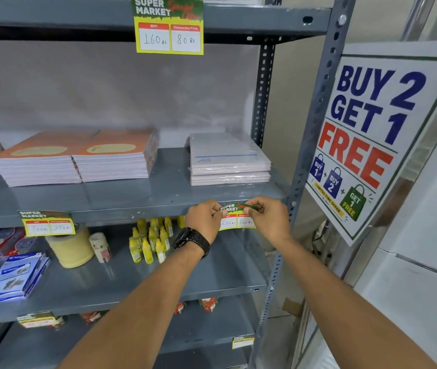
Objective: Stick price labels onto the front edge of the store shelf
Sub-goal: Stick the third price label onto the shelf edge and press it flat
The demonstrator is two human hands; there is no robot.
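A green and yellow price label [236,217] reading 200 Rs and 100 Rs is held against the front edge of the grey middle shelf [121,210], near its right end. My left hand [204,219], with a black watch on its wrist, pinches the label's left side. My right hand [268,218] pinches its upper right corner. The label's top strip is bent along the shelf edge. A second label [48,223] hangs on the same edge at the left, and a third [168,25] on the shelf above.
Stacked notebooks [73,158] and wrapped white pads [229,159] lie on the middle shelf. Below stand yellow glue bottles [149,239], tape rolls [70,247] and stapler boxes [15,275]. A "Buy 2 Get 1 Free" sign [377,139] hangs right of the perforated upright [315,123].
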